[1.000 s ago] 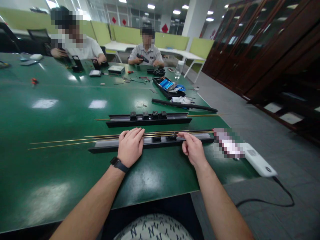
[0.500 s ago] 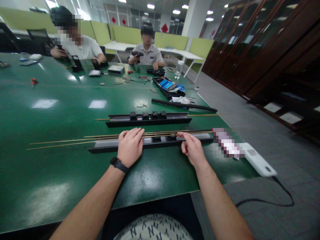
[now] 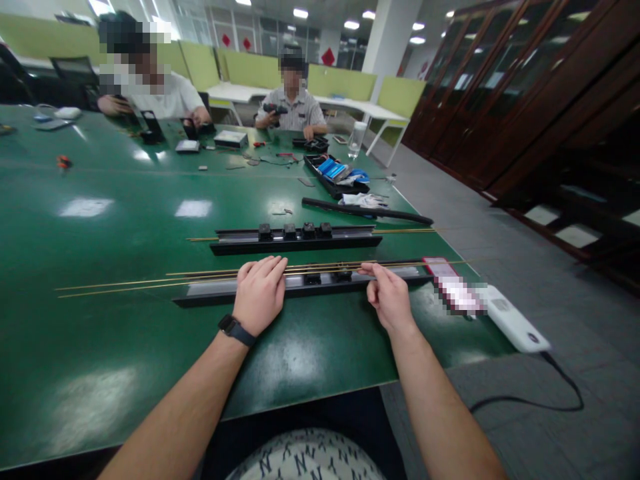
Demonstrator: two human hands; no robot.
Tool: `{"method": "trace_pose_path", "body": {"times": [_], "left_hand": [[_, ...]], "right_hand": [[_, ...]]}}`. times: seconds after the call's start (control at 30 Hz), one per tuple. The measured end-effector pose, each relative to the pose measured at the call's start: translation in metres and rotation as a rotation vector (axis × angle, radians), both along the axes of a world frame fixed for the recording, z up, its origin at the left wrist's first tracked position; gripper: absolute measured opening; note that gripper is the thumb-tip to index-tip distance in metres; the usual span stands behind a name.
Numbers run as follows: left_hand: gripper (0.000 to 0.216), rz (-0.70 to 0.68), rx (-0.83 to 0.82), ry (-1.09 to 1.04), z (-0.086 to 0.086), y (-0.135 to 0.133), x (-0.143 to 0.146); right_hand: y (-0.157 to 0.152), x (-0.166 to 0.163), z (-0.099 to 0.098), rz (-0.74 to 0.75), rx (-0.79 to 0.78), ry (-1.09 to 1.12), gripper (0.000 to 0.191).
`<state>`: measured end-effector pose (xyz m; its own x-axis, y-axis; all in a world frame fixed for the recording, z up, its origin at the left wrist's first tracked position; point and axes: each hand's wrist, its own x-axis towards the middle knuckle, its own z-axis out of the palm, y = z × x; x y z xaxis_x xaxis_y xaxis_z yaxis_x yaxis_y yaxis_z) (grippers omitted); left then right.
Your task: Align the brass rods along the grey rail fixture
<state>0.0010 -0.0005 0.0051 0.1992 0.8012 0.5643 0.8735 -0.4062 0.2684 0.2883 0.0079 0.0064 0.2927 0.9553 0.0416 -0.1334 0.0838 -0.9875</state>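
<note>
A long black and grey rail [image 3: 210, 291] lies across the green table [image 3: 125, 347] in front of me, with thin brass rods [image 3: 125, 281] running along it. My left hand [image 3: 259, 293], a black watch on its wrist, lies flat on the rail with fingers stretched over the rods. My right hand [image 3: 389, 297] pinches a brass rod at the rail's right part, fingers closed. The rod's end reaches past the rail toward the table's right edge.
A second black rail [image 3: 295, 238] with several black blocks lies just beyond. Farther back are a black strip [image 3: 367, 211], a tray with blue parts [image 3: 333, 172] and a clear bottle [image 3: 357, 139]. A white power bank [image 3: 513, 323] with cable sits at the right edge. Two people work at the far side.
My right hand has slid slightly right, drawing a brass rod so its end now sticks out past the rail's right end. My left hand stays put.
</note>
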Motion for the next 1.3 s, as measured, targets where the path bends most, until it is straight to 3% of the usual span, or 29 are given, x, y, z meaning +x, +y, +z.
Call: {"method": "trace_pose_path", "body": {"times": [0.37,0.93,1.3], "left_hand": [[0.037,0.0,0.009,0.016,0.0012,0.0,0.0002],[0.038,0.0,-0.011,-0.011,0.0021,-0.0007,0.0006],[0.037,0.013,-0.001,0.005,0.005,-0.0031,0.0024]], "right_hand": [[0.0028,0.0037,-0.0002,-0.081,0.021,0.01,0.042],[0.0018,0.0025,0.0005,-0.078,0.009,-0.013,0.041],[-0.0037,-0.0026,-0.0003,0.077,-0.013,-0.087,0.045]]}}
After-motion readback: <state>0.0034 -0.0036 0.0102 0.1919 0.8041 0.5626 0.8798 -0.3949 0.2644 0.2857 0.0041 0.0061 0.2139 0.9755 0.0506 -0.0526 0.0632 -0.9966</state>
